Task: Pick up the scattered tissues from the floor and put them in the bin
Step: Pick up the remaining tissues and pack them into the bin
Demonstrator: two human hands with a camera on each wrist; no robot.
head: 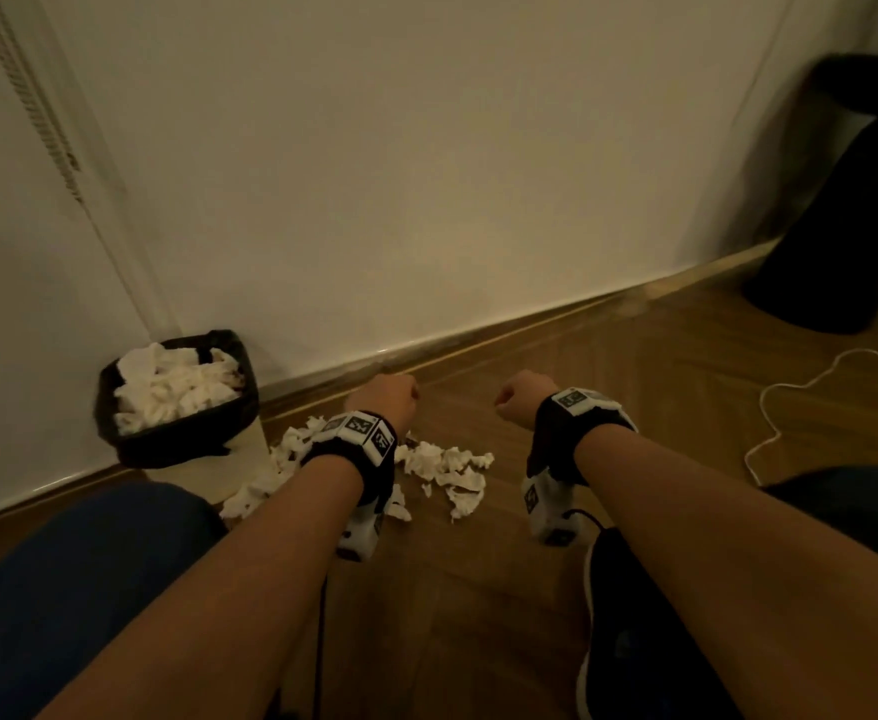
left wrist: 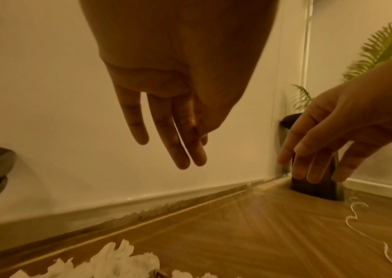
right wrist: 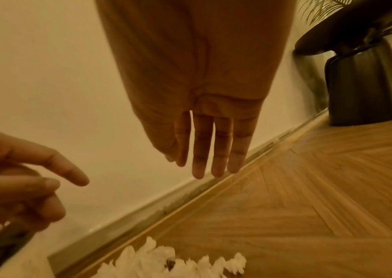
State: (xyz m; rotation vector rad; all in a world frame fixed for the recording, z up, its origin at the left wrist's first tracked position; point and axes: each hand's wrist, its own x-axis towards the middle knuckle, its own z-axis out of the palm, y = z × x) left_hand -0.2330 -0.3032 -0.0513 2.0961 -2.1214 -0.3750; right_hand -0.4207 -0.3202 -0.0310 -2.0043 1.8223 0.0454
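Observation:
A small bin (head: 177, 444) with a black liner stands against the wall at the left, filled to the rim with crumpled white tissues (head: 177, 387). More scattered tissues (head: 447, 467) lie on the wooden floor just right of the bin. My left hand (head: 390, 400) hovers above them, its fingers (left wrist: 166, 122) hanging straight down and holding nothing. My right hand (head: 517, 400) hangs a little to the right over bare floor, its fingers (right wrist: 211, 150) also straight and empty. The tissues (left wrist: 118, 263) (right wrist: 166, 263) show at the bottom edge of both wrist views.
A dark plant pot (head: 837, 200) stands in the right corner, with a white cable (head: 811, 392) looping over the floor before it. The wall's skirting (head: 478, 340) runs close behind the hands. My blue-clad knee (head: 89, 589) and a black shoe (head: 634, 641) are near.

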